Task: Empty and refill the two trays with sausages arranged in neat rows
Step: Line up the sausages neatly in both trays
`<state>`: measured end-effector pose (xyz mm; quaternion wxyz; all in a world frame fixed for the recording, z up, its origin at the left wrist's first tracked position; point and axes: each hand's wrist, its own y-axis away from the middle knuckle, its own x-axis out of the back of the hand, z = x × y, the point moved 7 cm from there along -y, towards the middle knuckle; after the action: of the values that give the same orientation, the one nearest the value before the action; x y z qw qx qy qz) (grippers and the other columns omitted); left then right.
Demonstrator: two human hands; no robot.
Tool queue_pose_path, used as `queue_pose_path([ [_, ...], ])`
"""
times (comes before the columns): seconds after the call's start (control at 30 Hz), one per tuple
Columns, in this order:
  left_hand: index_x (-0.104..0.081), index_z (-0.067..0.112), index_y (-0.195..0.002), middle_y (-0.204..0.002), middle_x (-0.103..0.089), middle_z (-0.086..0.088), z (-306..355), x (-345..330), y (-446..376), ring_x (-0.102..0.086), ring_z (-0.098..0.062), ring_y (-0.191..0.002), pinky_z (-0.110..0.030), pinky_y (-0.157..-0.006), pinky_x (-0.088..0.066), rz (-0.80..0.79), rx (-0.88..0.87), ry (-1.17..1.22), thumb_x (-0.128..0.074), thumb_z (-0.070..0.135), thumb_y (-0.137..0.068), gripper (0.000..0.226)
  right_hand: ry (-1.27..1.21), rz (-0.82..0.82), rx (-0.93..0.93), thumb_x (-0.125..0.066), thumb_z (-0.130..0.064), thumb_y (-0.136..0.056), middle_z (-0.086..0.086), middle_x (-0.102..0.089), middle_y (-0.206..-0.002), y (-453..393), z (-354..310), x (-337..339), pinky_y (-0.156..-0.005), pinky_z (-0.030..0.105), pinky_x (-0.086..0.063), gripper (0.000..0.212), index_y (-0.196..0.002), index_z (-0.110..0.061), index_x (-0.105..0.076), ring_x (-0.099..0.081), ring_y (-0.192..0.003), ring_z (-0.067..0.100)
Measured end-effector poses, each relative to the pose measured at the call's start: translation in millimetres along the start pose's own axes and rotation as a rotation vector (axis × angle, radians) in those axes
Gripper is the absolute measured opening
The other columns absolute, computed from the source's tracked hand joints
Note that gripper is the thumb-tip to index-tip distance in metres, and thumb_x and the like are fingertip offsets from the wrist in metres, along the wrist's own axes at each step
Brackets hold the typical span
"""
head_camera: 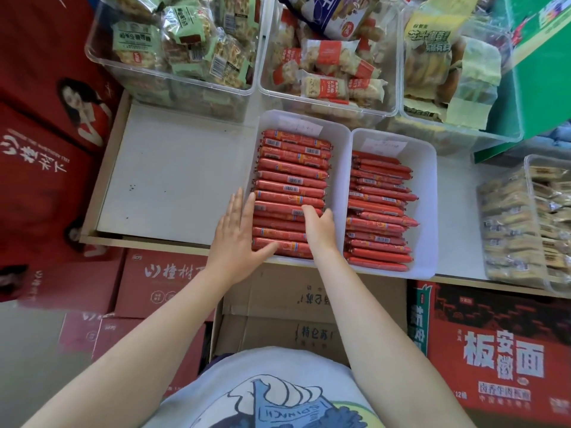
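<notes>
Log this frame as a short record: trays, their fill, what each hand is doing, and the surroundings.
left tray: full of red sausages in a neat stacked row
right tray: also filled, sausage ends less even
left hand: flat, fingers straight against the sausage ends at the tray's left side
right hand: resting on the sausages, fingers bent
shelf: bare white area left of the trays
behind: clear bins of snack packs

Both hands (238, 242) (319, 225) flat on sausages (290, 180) (left tray (340, 143)), fingers (244, 205) straight
</notes>
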<state>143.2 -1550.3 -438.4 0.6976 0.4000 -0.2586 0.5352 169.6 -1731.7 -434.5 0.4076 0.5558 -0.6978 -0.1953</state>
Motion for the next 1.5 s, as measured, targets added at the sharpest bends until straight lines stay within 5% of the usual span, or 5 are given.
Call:
queue_pose_path([
  [0.4,0.019,0.031,-0.155,-0.165,0.017,0.008,-19,-7,26,0.019,-0.006,-0.149,-0.040,-0.123,-0.003,-0.032,0.073,0.068,-0.055,0.082,-0.074,0.120,0.290,-0.022,-0.075,-0.037,-0.053,-0.100,0.013,-0.037,-0.151,7,12,3,-0.091,0.038,-0.038,0.077,-0.153,-0.002,-0.015,-0.048,-0.122,0.029],
  [0.63,0.027,0.035,-0.151,-0.166,0.014,0.003,-23,-16,35,0.012,-0.009,-0.151,-0.039,-0.124,-0.005,-0.059,0.134,0.122,-0.044,0.088,-0.073,0.118,0.121,-0.127,-0.106,-0.048,-0.066,-0.088,0.005,-0.032,-0.156,6,13,4,-0.108,0.047,-0.032,0.091,-0.156,-0.014,-0.016,-0.035,-0.139,0.029],
  [0.9,0.019,0.025,-0.156,-0.165,0.017,0.005,-17,-7,33,0.020,-0.008,-0.150,-0.040,-0.123,-0.002,0.007,0.092,-0.011,-0.040,0.081,-0.083,0.109,0.534,-0.123,-0.088,-0.041,-0.052,-0.099,0.015,-0.043,-0.147,13,15,1,-0.086,0.036,-0.039,0.088,-0.154,0.002,-0.001,-0.052,-0.119,0.031],
  [1.23,0.026,0.020,-0.153,-0.163,0.026,0.002,-18,-11,32,0.027,-0.011,-0.147,-0.039,-0.123,0.002,-0.071,0.096,-0.046,-0.036,0.078,-0.088,0.107,0.261,-0.183,-0.099,-0.057,-0.053,-0.085,0.004,-0.049,-0.140,3,17,3,-0.094,0.040,-0.042,0.077,-0.145,-0.010,-0.037,-0.050,-0.115,0.026],
  [1.5,0.026,0.019,-0.153,-0.162,0.026,0.002,-16,-10,33,0.026,-0.013,-0.147,-0.038,-0.123,0.002,-0.105,0.112,-0.074,-0.033,0.079,-0.087,0.107,0.701,-0.102,-0.067,-0.050,-0.051,-0.094,0.017,-0.032,-0.155,6,15,-1,-0.092,0.040,-0.044,0.095,-0.154,0.000,0.004,-0.049,-0.128,0.035],
])
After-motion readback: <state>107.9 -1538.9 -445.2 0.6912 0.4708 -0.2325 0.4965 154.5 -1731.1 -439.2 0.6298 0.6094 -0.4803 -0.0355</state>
